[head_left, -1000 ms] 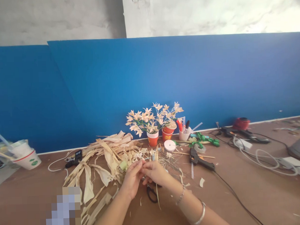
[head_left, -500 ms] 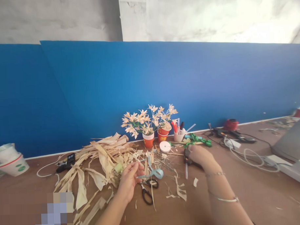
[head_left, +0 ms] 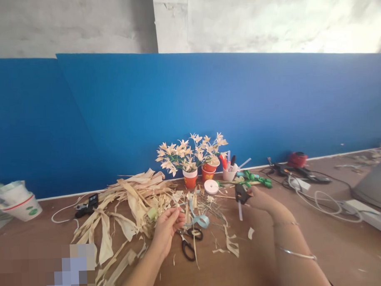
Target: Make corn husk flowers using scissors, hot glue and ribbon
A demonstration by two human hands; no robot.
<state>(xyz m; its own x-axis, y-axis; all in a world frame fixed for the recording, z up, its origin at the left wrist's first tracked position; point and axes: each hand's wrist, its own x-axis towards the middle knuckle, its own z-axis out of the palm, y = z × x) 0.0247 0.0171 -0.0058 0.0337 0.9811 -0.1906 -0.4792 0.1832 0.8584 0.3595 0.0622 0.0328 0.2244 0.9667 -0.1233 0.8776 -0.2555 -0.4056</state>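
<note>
Right hand (head_left: 261, 201) has moved from the left hand (head_left: 166, 228), pinched shut with contents unclear, to grip the glue gun (head_left: 241, 193); flowers (head_left: 180, 151) appear assembled, husks (head_left: 133, 200) left of them unworked.

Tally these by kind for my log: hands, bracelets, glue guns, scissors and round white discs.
Hands: 2 (left hand, right hand)
Bracelets: 2 (upper band, lower bangle)
Glue gun: 1
Scissors: 1 pair
White disc: 1
Total: 7

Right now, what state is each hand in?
Left hand: fingertips pinched together; anything between them too small to tell.
Right hand: closed around the black plastic glue gun.
</note>
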